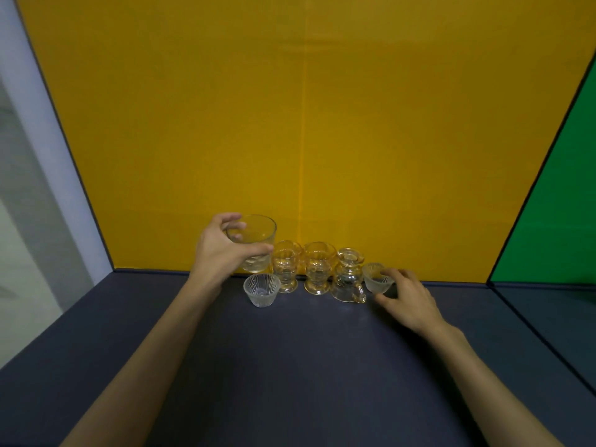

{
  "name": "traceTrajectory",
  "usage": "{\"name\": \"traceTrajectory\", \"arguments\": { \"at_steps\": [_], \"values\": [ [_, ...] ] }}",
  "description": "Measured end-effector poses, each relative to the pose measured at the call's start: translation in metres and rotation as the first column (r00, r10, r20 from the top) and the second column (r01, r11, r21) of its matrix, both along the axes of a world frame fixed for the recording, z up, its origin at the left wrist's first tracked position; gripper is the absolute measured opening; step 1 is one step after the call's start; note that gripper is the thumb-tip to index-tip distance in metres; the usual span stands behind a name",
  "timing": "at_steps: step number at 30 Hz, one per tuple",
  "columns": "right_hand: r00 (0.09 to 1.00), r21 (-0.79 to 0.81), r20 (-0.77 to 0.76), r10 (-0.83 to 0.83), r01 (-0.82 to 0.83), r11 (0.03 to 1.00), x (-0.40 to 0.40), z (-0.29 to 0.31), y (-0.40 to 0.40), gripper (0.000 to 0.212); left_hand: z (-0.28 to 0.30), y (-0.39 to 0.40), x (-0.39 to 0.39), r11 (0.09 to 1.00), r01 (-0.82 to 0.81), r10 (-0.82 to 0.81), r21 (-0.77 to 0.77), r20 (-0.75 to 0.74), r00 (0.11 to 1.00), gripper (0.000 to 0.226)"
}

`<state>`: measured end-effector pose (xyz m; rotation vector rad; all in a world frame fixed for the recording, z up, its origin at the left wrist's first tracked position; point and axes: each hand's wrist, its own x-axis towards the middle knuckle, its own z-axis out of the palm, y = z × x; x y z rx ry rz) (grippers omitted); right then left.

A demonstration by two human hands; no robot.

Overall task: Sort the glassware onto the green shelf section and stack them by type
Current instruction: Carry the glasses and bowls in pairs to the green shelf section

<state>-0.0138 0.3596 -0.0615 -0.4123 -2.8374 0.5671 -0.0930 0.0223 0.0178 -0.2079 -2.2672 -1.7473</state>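
Observation:
A row of clear glassware stands on the dark shelf floor against the yellow back panel. My left hand grips a wide tumbler at the row's left end, fingers and thumb curled round its rim. My right hand pinches a small ribbed cup at the right end. Between them stand two footed glasses and a clear glass piece with a small handle at its base. A second small ribbed cup sits in front of the tumbler. The green shelf section lies to the right.
A dark divider edge separates the yellow section from the green one. The dark shelf floor stretches toward me under both forearms. A pale wall borders the shelf on the left.

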Motion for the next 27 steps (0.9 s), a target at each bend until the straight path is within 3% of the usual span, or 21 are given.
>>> {"name": "traceTrajectory", "arguments": {
  "at_steps": [7, 14, 19, 24, 27],
  "values": [
    [0.995, -0.064, -0.093, -0.036, 0.03, 0.997, -0.001, -0.009, 0.007, 0.039, -0.011, 0.016, 0.016, 0.995, 0.092, -0.092, 0.029, -0.005, 0.996, 0.104],
    [0.969, -0.248, -0.216, -0.123, 0.067, 0.966, 0.018, -0.006, 0.005, 0.054, -0.015, 0.03, 0.031, 0.984, 0.172, -0.173, 0.045, 0.005, 0.985, 0.106],
    [0.957, -0.351, -0.228, -0.178, 0.089, 0.932, 0.031, -0.002, 0.005, 0.09, -0.02, 0.044, 0.039, 0.967, 0.249, -0.251, 0.061, 0.033, 0.967, 0.105],
    [0.938, -0.357, -0.268, -0.218, 0.114, 0.927, 0.061, 0.01, 0.002, 0.082, -0.028, 0.066, 0.043, 0.941, 0.323, -0.332, 0.103, 0.086, 0.939, 0.116],
    [0.929, -0.358, -0.281, -0.241, 0.131, 0.924, 0.09, 0.017, 0.002, 0.08, -0.031, 0.083, 0.052, 0.912, 0.396, -0.407, 0.109, 0.109, 0.907, 0.11]
  ]
}}
